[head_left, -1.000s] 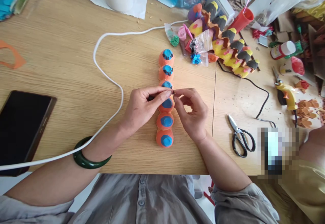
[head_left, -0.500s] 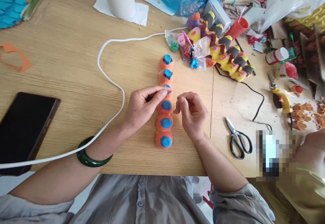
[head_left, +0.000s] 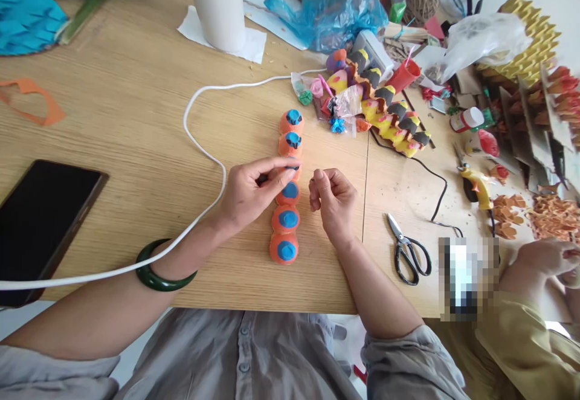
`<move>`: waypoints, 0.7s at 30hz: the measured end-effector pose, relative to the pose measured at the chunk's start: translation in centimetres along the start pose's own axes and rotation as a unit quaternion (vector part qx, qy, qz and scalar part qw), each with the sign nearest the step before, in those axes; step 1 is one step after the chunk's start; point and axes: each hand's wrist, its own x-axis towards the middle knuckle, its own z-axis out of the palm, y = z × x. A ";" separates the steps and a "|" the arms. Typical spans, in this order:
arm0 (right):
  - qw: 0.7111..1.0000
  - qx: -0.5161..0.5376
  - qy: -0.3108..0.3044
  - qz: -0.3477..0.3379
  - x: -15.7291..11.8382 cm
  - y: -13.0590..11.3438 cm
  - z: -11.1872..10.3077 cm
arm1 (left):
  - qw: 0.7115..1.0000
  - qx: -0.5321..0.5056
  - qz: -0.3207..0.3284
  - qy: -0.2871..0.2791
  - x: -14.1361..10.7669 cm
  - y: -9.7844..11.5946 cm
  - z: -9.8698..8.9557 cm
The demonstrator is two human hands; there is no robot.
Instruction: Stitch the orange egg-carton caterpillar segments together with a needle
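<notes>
An orange strip of joined domes [head_left: 285,235] lies on the table, pointing away from me, with a blue patch on each dome. Small black pieces mark the blue on the two farthest domes. Above the third dome, my left hand [head_left: 254,188] pinches a small black piece [head_left: 291,167] between thumb and fingertips. My right hand [head_left: 334,200] is just right of the strip, its fingers curled and thumb pressed to the index finger; whatever it may hold is too small to make out.
Black-handled scissors [head_left: 408,249] lie to the right, a phone [head_left: 43,225] to the left. A white cable [head_left: 203,149] crosses my left forearm. Behind are a white roll [head_left: 217,7], painted egg-carton pieces [head_left: 389,110] and a blue bag [head_left: 339,10]. Another person's hand [head_left: 544,261] is at right.
The view has shifted, showing more of the table's right back. The black piece now shows at my left fingertips. My right hand's fingers are curled in more closely.
</notes>
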 end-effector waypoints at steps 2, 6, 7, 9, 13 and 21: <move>1.000 0.010 -0.001 0.006 -0.1 0.0 0.1 | 1.000 0.000 0.015 -0.021 -0.3 0.0 0.3; 1.000 0.014 -0.001 0.026 -0.5 -0.2 0.4 | 0.999 -0.006 0.032 -0.032 -0.7 -0.3 0.7; 0.999 0.011 -0.002 0.032 -0.6 -0.2 0.4 | 0.999 -0.005 0.030 -0.029 -0.7 -0.3 0.8; 0.999 0.009 -0.005 0.042 -0.8 -0.5 0.6 | 1.000 0.001 0.022 -0.021 -0.8 -0.4 0.9; 0.999 0.011 -0.018 0.042 -1.0 -0.7 0.7 | 0.999 0.024 0.047 -0.006 -1.0 -0.2 0.9; 0.997 0.032 -0.037 0.057 -0.7 -0.7 0.5 | 0.997 0.031 0.069 -0.002 -1.2 -0.2 1.1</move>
